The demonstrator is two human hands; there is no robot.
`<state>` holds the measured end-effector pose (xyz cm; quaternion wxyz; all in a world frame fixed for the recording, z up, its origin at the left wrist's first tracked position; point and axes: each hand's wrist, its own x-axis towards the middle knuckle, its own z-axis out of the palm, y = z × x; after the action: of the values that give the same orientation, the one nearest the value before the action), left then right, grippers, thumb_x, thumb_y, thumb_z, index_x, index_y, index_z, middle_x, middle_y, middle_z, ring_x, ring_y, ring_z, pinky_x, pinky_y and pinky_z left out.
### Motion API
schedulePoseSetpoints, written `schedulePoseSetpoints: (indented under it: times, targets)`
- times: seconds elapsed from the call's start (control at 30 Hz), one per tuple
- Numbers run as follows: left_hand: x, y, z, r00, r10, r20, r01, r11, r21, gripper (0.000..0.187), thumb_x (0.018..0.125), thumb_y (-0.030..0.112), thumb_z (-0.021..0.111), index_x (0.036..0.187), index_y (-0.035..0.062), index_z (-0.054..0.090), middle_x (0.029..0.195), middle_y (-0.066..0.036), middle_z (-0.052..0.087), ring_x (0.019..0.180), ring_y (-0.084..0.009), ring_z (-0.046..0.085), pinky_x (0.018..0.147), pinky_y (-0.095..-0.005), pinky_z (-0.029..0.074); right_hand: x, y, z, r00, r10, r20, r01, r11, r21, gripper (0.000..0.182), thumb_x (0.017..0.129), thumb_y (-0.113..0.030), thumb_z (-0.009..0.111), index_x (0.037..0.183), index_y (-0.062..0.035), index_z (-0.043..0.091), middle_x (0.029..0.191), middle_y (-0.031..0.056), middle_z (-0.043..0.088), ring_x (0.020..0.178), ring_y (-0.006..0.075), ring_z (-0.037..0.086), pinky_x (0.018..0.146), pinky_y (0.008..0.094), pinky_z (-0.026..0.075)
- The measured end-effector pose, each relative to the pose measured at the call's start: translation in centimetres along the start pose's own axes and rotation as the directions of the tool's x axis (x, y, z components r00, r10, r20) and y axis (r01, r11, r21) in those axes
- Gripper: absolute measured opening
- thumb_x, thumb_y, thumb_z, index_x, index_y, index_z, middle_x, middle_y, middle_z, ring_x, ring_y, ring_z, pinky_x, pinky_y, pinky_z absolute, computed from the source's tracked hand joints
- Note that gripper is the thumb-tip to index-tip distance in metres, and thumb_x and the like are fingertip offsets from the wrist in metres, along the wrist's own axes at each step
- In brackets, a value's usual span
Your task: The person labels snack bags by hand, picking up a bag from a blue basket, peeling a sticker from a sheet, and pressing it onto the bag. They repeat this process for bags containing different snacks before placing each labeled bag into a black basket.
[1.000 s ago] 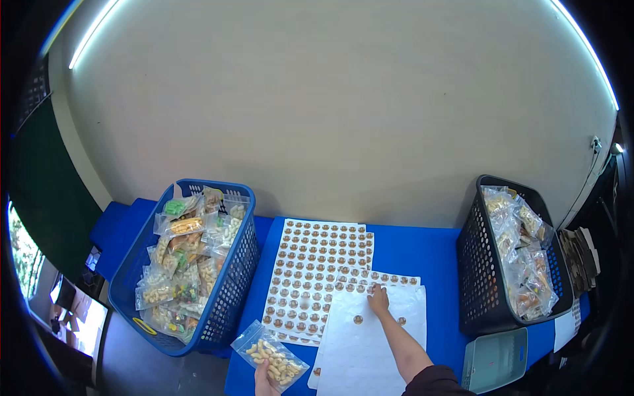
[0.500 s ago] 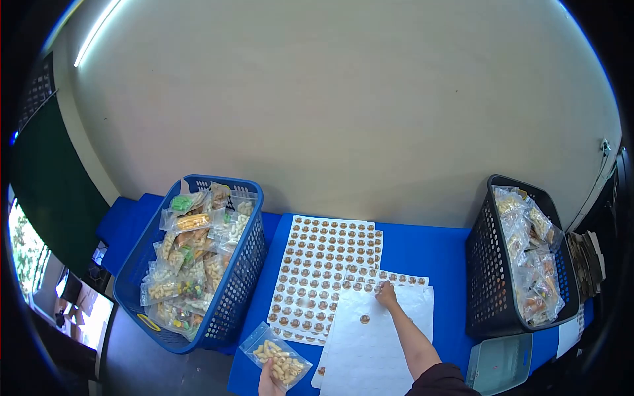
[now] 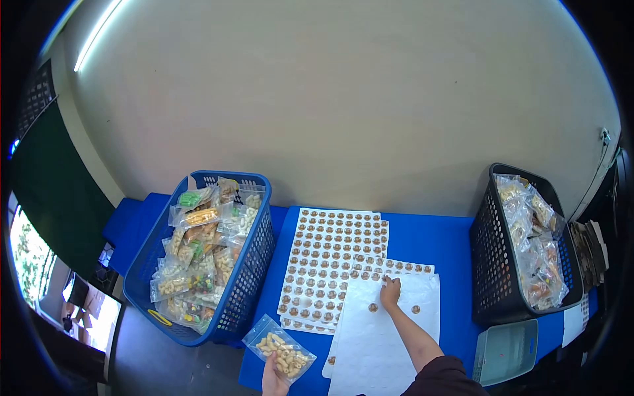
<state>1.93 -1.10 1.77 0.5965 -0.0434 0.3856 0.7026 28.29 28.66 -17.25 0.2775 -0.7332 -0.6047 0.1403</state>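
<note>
My left hand (image 3: 275, 379) grips the lower left edge of a clear bag (image 3: 285, 355) of pale, curved snack pieces, at the front of the blue table. My right hand (image 3: 390, 290) is closed, its fingertips at the upper part of a mostly bare white sheet (image 3: 376, 343); what they hold, if anything, is too small to make out. Two round brown stickers show on that sheet, one on each side of my right forearm. Behind and to the left lie sheets (image 3: 330, 257) covered with rows of round brown stickers.
On the left stands a blue basket (image 3: 247, 280) heaped with bagged snacks. A black basket (image 3: 492, 277) with more bags stands on the right, with a grey-green tray (image 3: 505, 353) in front of it. Brown cardboard pieces (image 3: 586, 254) are beyond it.
The view has shifted slightly. A second sticker now shows on the white sheet, right of my forearm. My right hand stays near the sheet's top, and my left hand still holds the bag.
</note>
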Motion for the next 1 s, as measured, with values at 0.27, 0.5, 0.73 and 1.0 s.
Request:
schedulePoseSetpoints:
  times: [0.27,0.5,0.73,1.0]
  targets:
    - [-1.6,1.1,-2.4,0.993,0.112,-0.033,-0.114,0.992,-0.048,0.036,0.084,0.019,0.047,0.117,0.0045,0.04,0.108,-0.01,0.053,0.098,-0.0252,0.053,0.085,-0.0416,0.043,-0.4,-0.1,-0.6,0.997,-0.067,0.038,0.064,0.995,0.074,0.021,0.069,-0.007,0.057,0.09,-0.0075,0.063,0.092,0.0151,0.051,0.087,0.0303,0.05,0.079,0.0363,0.041]
    - [-2.0,1.0,-2.8,0.999,0.03,0.033,-0.028,0.997,-0.074,0.037,0.085,0.018,0.045,0.119,0.0037,0.039,0.11,-0.012,0.052,0.101,-0.0272,0.052,0.087,-0.0428,0.042,0.9,1.7,-3.6,0.832,-0.155,0.533,0.11,0.987,0.116,0.017,0.068,-0.016,0.064,0.085,-0.0118,0.067,0.085,0.0146,0.062,0.082,0.0271,0.057,0.074,0.0358,0.045]
    - [-0.5,-0.1,-0.2,0.991,-0.012,0.13,-0.011,0.985,0.172,0.035,0.087,0.015,0.043,0.119,0.0019,0.037,0.108,-0.012,0.052,0.096,-0.0251,0.055,0.083,-0.0399,0.046,-5.0,-1.6,-9.7,0.799,0.186,0.572,-0.568,0.548,0.615,0.017,0.077,-0.022,0.06,0.085,-0.0073,0.056,0.087,0.0045,0.058,0.077,0.0158,0.053,0.067,0.0325,0.043]
    - [-1.0,-1.9,6.5,0.929,-0.126,0.349,-0.046,0.894,0.445,0.033,0.087,0.018,0.05,0.112,-0.0027,0.044,0.1,-0.009,0.055,0.087,-0.0142,0.056,0.076,-0.0272,0.047,-13.5,-8.1,-23.1,0.786,-0.059,0.615,-0.599,0.172,0.782,0.009,0.082,-0.015,0.055,0.089,-0.0088,0.055,0.091,0.0044,0.058,0.084,0.0146,0.053,0.074,0.0298,0.041]
